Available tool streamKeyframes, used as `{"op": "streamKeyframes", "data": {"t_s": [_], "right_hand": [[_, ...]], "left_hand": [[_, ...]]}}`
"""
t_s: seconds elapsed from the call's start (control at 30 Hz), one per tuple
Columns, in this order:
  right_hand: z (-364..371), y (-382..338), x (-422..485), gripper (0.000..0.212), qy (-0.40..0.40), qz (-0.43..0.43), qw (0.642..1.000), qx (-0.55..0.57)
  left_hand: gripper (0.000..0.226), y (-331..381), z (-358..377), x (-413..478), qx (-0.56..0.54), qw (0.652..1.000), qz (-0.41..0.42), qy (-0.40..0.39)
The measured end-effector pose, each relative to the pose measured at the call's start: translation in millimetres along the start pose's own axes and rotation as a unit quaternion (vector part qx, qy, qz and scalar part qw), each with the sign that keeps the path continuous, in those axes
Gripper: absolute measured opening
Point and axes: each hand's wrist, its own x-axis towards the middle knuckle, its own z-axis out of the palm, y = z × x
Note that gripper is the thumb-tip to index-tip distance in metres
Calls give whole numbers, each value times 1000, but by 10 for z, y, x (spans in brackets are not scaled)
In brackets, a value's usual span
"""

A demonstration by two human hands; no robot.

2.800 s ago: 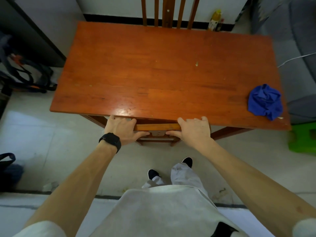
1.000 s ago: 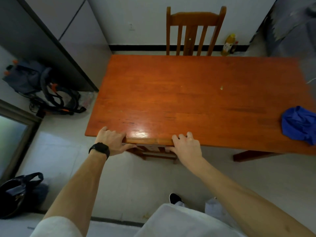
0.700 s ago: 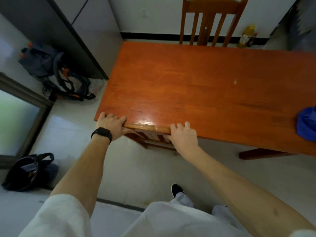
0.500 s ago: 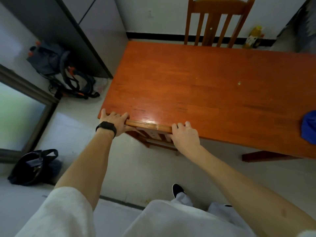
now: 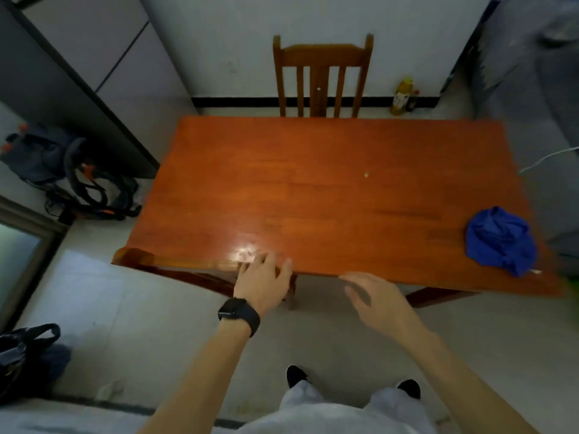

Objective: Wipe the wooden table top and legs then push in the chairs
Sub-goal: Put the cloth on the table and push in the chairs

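The wooden table [image 5: 329, 195] fills the middle of the view. A crumpled blue cloth [image 5: 498, 240] lies on its near right corner. The near chair [image 5: 138, 257] is tucked under the table's front edge, and only its top rail and part of its frame show. My left hand [image 5: 263, 283], with a black watch on the wrist, rests its straight fingers against that front edge, beside the rail. Blurred and spread, my right hand [image 5: 374, 296] hovers just below the edge and holds nothing. A second wooden chair [image 5: 322, 76] stands at the table's far side.
A backpack [image 5: 62, 170] lies on the floor at the left by a dark cabinet [image 5: 56, 89]. A black bag [image 5: 25, 355] sits at the lower left. A bottle [image 5: 402, 97] stands by the far wall. A grey sofa [image 5: 539, 120] borders the right.
Both hands have come off the near chair's top rail and moved right along the table's front edge. The right hand now hangs free. The view has swung back over the table.
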Motion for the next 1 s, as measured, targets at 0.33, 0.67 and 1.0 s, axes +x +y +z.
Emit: {"op": "streamKeyframes", "data": {"t_s": [0.33, 0.67, 1.0], "right_hand": [[-1998, 2509, -1173, 27, 226, 114, 967, -38], [-3708, 4536, -1737, 33, 231, 154, 959, -54], [-4901, 5633, -517, 40, 165, 75, 976, -125]], "left_hand": [[58, 3312, 1113, 501, 129, 976, 175, -27], [51, 5969, 1873, 802, 101, 976, 190, -21], [49, 6795, 1640, 1765, 111, 983, 134, 59]]}}
